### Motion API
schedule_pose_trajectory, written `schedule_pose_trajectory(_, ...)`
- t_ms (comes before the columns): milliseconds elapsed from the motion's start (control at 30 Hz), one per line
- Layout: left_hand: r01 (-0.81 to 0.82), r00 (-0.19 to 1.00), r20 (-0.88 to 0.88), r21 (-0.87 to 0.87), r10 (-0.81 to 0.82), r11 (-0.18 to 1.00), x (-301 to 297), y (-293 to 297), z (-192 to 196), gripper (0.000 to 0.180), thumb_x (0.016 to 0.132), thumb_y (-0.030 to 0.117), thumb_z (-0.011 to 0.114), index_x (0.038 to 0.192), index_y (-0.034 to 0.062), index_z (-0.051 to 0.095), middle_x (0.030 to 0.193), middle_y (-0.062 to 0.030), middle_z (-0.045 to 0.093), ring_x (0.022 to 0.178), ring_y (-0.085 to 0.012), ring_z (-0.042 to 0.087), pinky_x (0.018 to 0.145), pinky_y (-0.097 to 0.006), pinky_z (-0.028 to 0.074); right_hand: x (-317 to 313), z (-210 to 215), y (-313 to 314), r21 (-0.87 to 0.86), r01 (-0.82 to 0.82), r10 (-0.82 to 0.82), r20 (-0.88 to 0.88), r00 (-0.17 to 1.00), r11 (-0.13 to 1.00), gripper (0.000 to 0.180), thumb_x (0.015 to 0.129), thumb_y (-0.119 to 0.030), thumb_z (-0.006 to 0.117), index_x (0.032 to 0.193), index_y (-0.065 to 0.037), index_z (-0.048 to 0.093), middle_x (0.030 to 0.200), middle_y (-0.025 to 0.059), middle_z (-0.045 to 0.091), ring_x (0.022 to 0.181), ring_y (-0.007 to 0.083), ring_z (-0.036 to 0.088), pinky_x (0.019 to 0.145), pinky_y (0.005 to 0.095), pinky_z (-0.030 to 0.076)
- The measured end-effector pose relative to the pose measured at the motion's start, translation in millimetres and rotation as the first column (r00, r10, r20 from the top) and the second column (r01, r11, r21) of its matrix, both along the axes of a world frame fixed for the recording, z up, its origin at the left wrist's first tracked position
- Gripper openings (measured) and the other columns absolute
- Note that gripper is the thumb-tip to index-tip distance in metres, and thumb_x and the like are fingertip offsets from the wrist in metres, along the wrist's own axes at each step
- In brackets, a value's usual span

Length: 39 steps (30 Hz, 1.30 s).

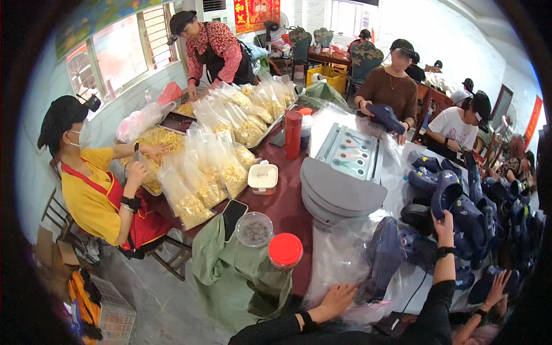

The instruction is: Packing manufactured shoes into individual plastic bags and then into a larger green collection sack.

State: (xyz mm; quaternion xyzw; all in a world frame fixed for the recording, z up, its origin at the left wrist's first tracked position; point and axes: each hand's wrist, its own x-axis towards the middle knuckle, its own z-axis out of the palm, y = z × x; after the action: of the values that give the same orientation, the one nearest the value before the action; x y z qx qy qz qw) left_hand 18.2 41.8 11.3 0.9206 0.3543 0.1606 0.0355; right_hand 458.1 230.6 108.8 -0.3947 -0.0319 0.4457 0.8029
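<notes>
My right hand [444, 228] reaches forward over the heap and is closed on a navy clog [447, 194], gripping its lower end with the clog raised upright. Nearer to me, my left hand [334, 301] is closed at the edge of a clear plastic bag [345, 261]; its fingertips are partly lost against the film. Beside that hand, a navy shoe [384, 259] lies within or under clear plastic; which one I cannot tell. More navy clogs [468, 221], some with small coloured charms, are piled around my right hand.
Grey curved boards [339, 192] are stacked ahead. A red-lidded jar [285, 250], a clear tub [254, 229] and a phone [234, 215] stand left. Bags of yellow food [198, 172] cover the far-left table. Another person's hand [498, 288] touches a clog at right; others work around.
</notes>
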Motion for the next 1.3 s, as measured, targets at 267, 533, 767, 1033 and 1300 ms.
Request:
schedule_pose_trajectory(267,0.103,0.992,0.076,0.036,-0.105,0.994,0,7,-4,0.049,0.08,0.026,0.053,0.126,0.0076,0.05,0.097,-0.0093,0.052,0.087,-0.0241,0.051,0.069,-0.035,0.043,39,-33,-166,0.032,-0.252,0.246,0.127,0.961,0.967,0.018,0.075,0.001,0.052,0.092,0.001,0.057,0.093,0.0135,0.063,0.093,0.0269,0.061,0.086,0.0446,0.05)
schedule_pose_trajectory(533,0.173,0.981,0.119,-0.173,-0.154,0.969,-8,25,13,0.043,0.089,0.034,0.049,0.124,0.0094,0.048,0.089,-0.0142,0.057,0.081,-0.0298,0.057,0.067,-0.04,0.047,-135,80,-235,0.029,-0.368,0.317,0.447,0.837,0.93,0.052,0.069,0.002,0.051,0.121,0.001,0.05,0.117,0.0123,0.056,0.107,0.0269,0.055,0.092,0.0373,0.045)
schedule_pose_trajectory(767,0.121,0.951,0.306,-0.256,-0.039,0.959,-12,13,17,0.05,0.091,0.036,0.046,0.136,0.0152,0.039,0.084,-0.0174,0.061,0.076,-0.0337,0.06,0.068,-0.044,0.048,-131,27,-361,-0.254,-0.268,0.362,0.479,0.8,0.929,0.047,0.072,-0.006,0.06,0.118,0.003,0.053,0.108,0.0106,0.062,0.097,0.024,0.061,0.086,0.0343,0.048)
schedule_pose_trajectory(1033,0.029,0.93,0.351,-0.373,0.112,0.927,-10,-12,49,0.047,0.095,0.037,0.042,0.138,0.0198,0.036,0.069,-0.0205,0.061,0.06,-0.0378,0.059,0.055,-0.047,0.046,-129,17,-430,-0.527,-0.554,0.757,0.337,0.56,0.645,0.05,0.06,0.008,0.064,0.11,0.005,0.059,0.099,0.0077,0.064,0.092,0.0183,0.061,0.086,0.031,0.046)
schedule_pose_trajectory(1300,-0.003,0.843,0.501,-0.359,0.196,0.933,0,-24,37,0.047,0.094,0.04,0.043,0.136,0.0191,0.041,0.066,-0.0205,0.061,0.06,-0.0395,0.06,0.054,-0.048,0.046,-164,12,-432,-0.612,-0.337,0.688,0.537,0.487,0.716,0.045,0.065,0.013,0.06,0.108,0.001,0.062,0.096,0.0056,0.064,0.087,0.0139,0.059,0.082,0.0268,0.044)
